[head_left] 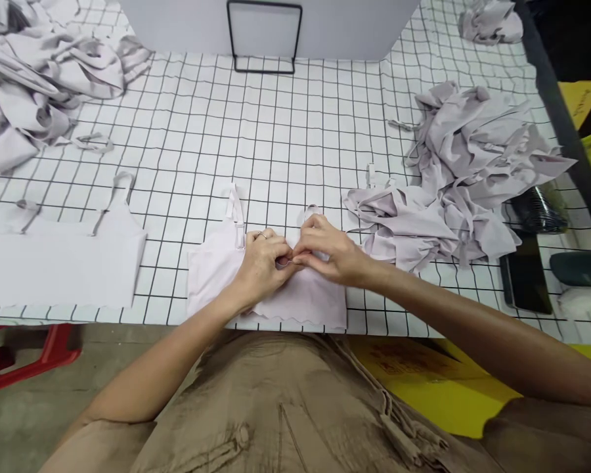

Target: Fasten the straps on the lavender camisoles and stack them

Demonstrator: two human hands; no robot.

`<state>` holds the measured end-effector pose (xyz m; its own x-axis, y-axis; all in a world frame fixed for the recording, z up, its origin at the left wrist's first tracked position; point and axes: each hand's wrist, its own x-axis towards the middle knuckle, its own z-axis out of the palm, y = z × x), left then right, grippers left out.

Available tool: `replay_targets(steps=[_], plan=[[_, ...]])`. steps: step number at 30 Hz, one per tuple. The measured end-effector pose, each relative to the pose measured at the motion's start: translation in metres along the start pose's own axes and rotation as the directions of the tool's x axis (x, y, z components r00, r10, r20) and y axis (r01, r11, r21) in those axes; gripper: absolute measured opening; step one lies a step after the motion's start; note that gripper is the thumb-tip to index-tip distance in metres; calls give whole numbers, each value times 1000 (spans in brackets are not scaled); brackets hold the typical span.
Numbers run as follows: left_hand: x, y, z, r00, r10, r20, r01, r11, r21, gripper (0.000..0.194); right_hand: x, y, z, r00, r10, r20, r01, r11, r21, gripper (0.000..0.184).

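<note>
A pale pink strappy camisole top lies flat at the table's front edge, its straps pointing away from me. My left hand rests on its upper middle, thumb and fingers pinched at the neckline edge. Opposite it, my right hand pinches the same spot, and the fingertips of both hands meet there. What exactly sits between the fingertips is too small to make out, though it appears to be the top's edge. One strap with an adjuster shows beyond my left hand.
Another camisole is spread flat at left. Heaped garments lie at back left and right, with a small bundle farther back. A black wire frame stands by a grey panel. A dark phone lies right; a red stool is below left.
</note>
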<state>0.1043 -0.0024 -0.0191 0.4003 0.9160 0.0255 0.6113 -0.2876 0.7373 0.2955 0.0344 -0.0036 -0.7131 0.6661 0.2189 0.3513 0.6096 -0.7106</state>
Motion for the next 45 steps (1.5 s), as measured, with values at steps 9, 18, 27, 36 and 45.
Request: replay_targets(steps=[9, 18, 27, 36, 45], plan=[[-1, -7, 10, 997, 59, -56, -52, 992, 114, 19, 65, 25, -45, 968, 231, 99, -223, 971, -80, 25], [-37, -3, -17, 882, 289, -372, -220, 951, 218, 46, 9, 8, -49, 838, 285, -466, -374, 921, -110, 28], [-109, -49, -41, 994, 60, -94, 5, 817, 577, 88, -118, -59, 61, 951, 286, -121, -295, 717, -632, 92], [-74, -43, -66, 952, 157, -264, -35, 909, 415, 69, -124, -17, -57, 831, 365, -419, -555, 562, -613, 20], [17, 71, -96, 993, 98, -68, -109, 975, -193, 35, -68, -33, -225, 472, 342, -813, -263, 934, 240, 21]])
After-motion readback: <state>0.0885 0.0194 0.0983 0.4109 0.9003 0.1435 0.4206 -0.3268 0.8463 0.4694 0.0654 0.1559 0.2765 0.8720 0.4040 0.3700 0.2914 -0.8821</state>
